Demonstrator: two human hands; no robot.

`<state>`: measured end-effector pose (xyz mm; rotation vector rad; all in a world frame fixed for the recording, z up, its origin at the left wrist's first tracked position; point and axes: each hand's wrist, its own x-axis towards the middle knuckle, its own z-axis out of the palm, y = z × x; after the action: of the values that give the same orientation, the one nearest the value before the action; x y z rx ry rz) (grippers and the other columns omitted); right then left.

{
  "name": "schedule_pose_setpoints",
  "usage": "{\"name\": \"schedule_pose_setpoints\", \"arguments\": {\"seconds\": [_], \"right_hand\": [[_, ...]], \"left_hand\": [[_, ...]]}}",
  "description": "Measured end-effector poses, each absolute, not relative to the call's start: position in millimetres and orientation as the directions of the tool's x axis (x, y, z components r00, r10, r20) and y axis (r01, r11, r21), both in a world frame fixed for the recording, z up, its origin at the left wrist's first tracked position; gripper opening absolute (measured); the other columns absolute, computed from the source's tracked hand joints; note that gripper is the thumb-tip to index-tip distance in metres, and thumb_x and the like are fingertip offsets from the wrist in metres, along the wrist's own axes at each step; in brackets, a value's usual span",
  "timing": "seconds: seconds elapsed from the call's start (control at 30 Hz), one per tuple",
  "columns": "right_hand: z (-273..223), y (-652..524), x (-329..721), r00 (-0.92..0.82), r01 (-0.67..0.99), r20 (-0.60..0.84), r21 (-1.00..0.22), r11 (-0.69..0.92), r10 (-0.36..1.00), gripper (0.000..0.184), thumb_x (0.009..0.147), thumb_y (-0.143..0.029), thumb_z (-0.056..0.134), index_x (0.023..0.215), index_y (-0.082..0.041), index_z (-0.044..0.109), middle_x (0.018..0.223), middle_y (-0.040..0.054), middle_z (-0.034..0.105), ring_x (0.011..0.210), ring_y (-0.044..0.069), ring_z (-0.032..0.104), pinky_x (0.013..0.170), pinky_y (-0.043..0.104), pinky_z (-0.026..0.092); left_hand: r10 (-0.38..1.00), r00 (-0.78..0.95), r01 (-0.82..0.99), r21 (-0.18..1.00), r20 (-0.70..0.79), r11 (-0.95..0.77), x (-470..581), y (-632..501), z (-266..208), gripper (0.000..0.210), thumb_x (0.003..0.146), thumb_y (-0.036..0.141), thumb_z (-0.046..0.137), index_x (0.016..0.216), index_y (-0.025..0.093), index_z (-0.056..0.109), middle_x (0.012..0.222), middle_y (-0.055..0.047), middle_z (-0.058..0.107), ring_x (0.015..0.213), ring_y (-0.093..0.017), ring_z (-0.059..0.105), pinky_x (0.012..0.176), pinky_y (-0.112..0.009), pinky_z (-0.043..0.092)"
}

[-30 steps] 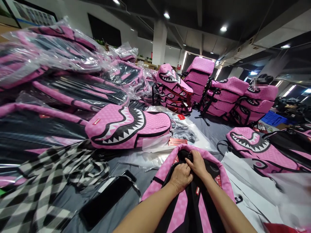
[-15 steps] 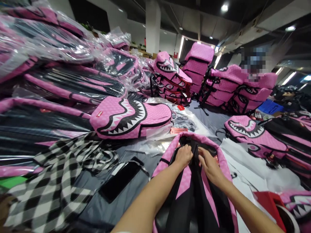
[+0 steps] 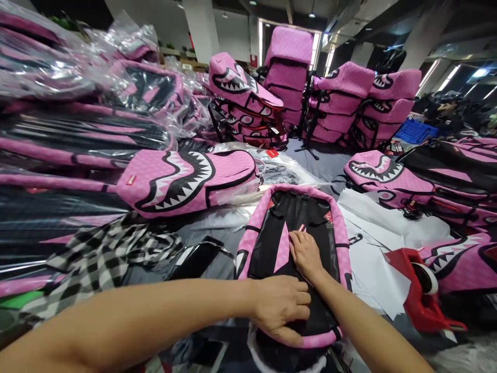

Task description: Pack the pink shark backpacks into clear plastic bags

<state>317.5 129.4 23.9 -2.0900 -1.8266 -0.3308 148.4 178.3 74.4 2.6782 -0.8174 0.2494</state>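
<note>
The backpack (image 3: 295, 243) lies back-side up on the bench (image 3: 322, 166), directly in front of the person, black back panel and straps facing upward. The left hand (image 3: 281, 305) is laid flat with fingers spread, pressing the lower end of the backpack at its near pink edge. The right hand (image 3: 306, 254) rests flat on the middle of the panel, fingers extended and close together, beside a small red tag (image 3: 302, 227). Neither hand grips anything.

Judged status: the backpack is positioned and its straps lie flat against the panel. It carries no plastic bag, unlike the wrapped stack (image 3: 77, 119) at left. Loose white paper (image 3: 373, 228) lies just right of it; an unwrapped shark-mouth pack (image 3: 186, 178) lies left.
</note>
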Motion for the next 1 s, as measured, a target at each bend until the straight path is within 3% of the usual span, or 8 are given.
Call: {"name": "schedule_pose_setpoints", "arguments": {"seconds": [0.13, 0.27, 0.33, 0.4, 0.5, 0.63, 0.87, 1.0], "right_hand": [[19, 131, 322, 0.167, 0.983, 0.466, -0.148, -0.11, 0.869, 0.032, 0.102, -0.024, 0.043, 0.127, -0.018, 0.062, 0.124, 0.013, 0.066, 0.113, 0.026, 0.058, 0.1, 0.042, 0.046], [33, 128, 328, 0.187, 0.975, 0.539, -0.201, -0.09, 0.821, 0.032, 0.102, -0.021, 0.038, 0.122, -0.018, 0.062, 0.123, 0.0134, 0.067, 0.115, 0.024, 0.059, 0.101, 0.042, 0.047], [55, 112, 321, 0.136, 0.979, 0.581, -0.202, -0.02, 0.802, 0.032, 0.101, -0.019, 0.036, 0.121, -0.017, 0.061, 0.121, 0.0133, 0.067, 0.115, 0.023, 0.059, 0.102, 0.042, 0.046], [81, 88, 306, -0.094, 0.962, 0.554, -0.162, 0.218, 0.827, 0.03, 0.098, -0.02, 0.04, 0.119, -0.019, 0.061, 0.113, 0.0116, 0.068, 0.107, 0.023, 0.06, 0.097, 0.041, 0.046], [98, 54, 280, -0.591, 0.754, 0.275, -0.147, 0.64, 0.759, 0.019, 0.094, -0.031, 0.05, 0.106, -0.023, 0.062, 0.089, 0.0045, 0.066, 0.082, 0.02, 0.058, 0.076, 0.034, 0.045], [66, 46, 272, -0.691, 0.683, 0.088, -0.247, 0.687, 0.718, 0.02, 0.093, -0.036, 0.048, 0.105, -0.024, 0.059, 0.086, 0.0017, 0.063, 0.072, 0.018, 0.053, 0.065, 0.032, 0.037], [-5, 65, 285, -0.628, 0.71, 0.318, -0.139, 0.69, 0.71, 0.022, 0.091, -0.037, 0.04, 0.099, -0.022, 0.054, 0.077, 0.0022, 0.056, 0.069, 0.02, 0.049, 0.067, 0.035, 0.037], [-29, 54, 269, -0.545, 0.763, 0.562, 0.024, 0.646, 0.622, 0.017, 0.094, -0.022, 0.044, 0.092, -0.029, 0.059, 0.068, -0.0012, 0.054, 0.059, 0.018, 0.049, 0.063, 0.034, 0.042]], "left_hand": [[-0.592, 0.794, -0.607, 0.2, 0.137, -0.769, 160, 175, 35, 0.017, 0.086, 0.031, 0.063, 0.073, 0.024, 0.054, 0.076, -0.006, 0.063, 0.076, -0.022, 0.056, 0.074, -0.037, 0.047], [-0.565, 0.791, -0.6, 0.112, 0.234, -0.792, 164, 182, 5, 0.01, 0.082, 0.03, 0.063, 0.08, 0.024, 0.055, 0.083, -0.006, 0.065, 0.08, -0.023, 0.057, 0.079, -0.04, 0.048], [-0.428, 0.848, -0.481, 0.112, 0.313, -0.87, 162, 185, 4, 0.013, 0.086, 0.031, 0.059, 0.095, 0.022, 0.06, 0.097, -0.009, 0.068, 0.091, -0.024, 0.059, 0.089, -0.042, 0.048], [-0.162, 0.913, -0.227, 0.137, 0.373, -0.964, 163, 191, 12, 0.025, 0.092, 0.027, 0.053, 0.113, 0.018, 0.063, 0.115, -0.012, 0.068, 0.108, -0.026, 0.059, 0.102, -0.044, 0.044], [0.205, 0.903, 0.146, 0.179, 0.377, -0.973, 173, 206, 28, 0.044, 0.1, 0.036, 0.051, 0.141, 0.021, 0.055, 0.147, -0.014, 0.055, 0.14, -0.033, 0.042, 0.118, -0.055, 0.028], [0.31, 0.909, 0.244, 0.249, 0.279, -0.937, 186, 220, 30, 0.069, 0.093, 0.067, 0.054, 0.155, 0.042, 0.038, 0.163, -0.009, 0.037, 0.151, -0.047, 0.022, 0.113, -0.078, 0.016], [0.352, 0.906, 0.26, 0.347, 0.236, -0.901, 185, 216, 31, 0.068, 0.093, 0.07, 0.05, 0.155, 0.048, 0.031, 0.168, -0.007, 0.028, 0.152, -0.048, 0.02, 0.113, -0.079, 0.014], [0.296, 0.925, 0.2, 0.357, 0.239, -0.912, 162, 198, 25, 0.078, 0.091, 0.076, 0.047, 0.158, 0.047, 0.02, 0.169, -0.007, 0.023, 0.152, -0.049, 0.019, 0.112, -0.08, 0.017]]}}
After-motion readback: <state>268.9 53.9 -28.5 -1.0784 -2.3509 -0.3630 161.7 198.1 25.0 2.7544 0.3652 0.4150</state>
